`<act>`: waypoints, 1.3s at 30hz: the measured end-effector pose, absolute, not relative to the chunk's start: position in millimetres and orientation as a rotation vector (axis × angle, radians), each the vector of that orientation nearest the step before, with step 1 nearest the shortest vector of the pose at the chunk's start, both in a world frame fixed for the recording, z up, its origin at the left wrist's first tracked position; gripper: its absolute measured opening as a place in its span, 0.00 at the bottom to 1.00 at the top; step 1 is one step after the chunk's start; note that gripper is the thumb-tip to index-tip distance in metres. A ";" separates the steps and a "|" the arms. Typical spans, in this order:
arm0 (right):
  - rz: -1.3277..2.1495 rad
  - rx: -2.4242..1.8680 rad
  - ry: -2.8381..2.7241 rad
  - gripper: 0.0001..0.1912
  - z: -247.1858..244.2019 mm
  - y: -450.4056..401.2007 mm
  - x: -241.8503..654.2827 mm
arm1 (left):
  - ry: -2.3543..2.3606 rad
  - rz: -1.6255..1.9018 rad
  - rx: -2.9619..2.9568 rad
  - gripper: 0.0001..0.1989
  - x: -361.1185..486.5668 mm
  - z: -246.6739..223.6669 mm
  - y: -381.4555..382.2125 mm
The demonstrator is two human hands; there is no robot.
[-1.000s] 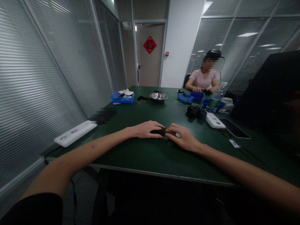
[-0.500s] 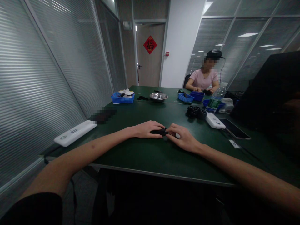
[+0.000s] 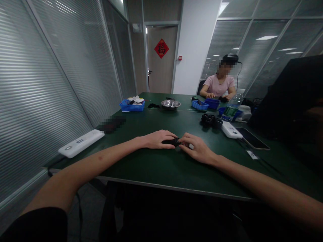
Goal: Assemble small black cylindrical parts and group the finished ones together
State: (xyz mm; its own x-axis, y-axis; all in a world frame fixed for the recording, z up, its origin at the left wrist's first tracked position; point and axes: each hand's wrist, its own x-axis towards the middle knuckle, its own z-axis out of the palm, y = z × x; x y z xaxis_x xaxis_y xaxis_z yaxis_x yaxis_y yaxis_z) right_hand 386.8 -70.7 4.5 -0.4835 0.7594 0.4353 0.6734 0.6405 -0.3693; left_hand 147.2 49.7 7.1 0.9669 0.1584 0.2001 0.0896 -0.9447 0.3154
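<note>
Both my hands rest on the dark green table (image 3: 156,168) and meet at a small black part (image 3: 171,142). My left hand (image 3: 157,138) covers it from the left, fingers curled over its top. My right hand (image 3: 198,148) pinches its right end with thumb and fingertips. A little white piece shows by my right fingers; what it is I cannot tell. Most of the black part is hidden under my fingers.
A white flat device (image 3: 80,143) lies at the table's left edge. A pile of black parts (image 3: 211,120), a white power bank (image 3: 231,129) and a phone (image 3: 252,138) lie to the right. Blue trays (image 3: 132,106), a metal bowl (image 3: 171,104) and a seated person (image 3: 220,84) are at the far end.
</note>
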 end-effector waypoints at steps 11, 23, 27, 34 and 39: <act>0.213 -1.109 -2.293 0.10 3.1 -69.8 387.5 | 0.192 0.317 2.808 0.26 147.2 9.1 47.8; 0.201 -1.103 -2.287 0.10 2.7 -69.8 386.7 | 0.165 0.336 2.836 0.26 148.2 5.7 50.6; 0.179 -1.089 -2.300 0.09 1.3 -69.1 388.0 | 0.176 0.324 2.837 0.26 148.1 6.4 49.5; 0.202 -1.100 -2.283 0.10 2.9 -70.7 387.4 | 0.190 0.319 2.823 0.28 147.4 8.3 48.8; 0.175 -1.093 -2.302 0.10 4.9 -71.2 387.3 | 0.197 0.327 2.824 0.27 147.7 7.1 49.6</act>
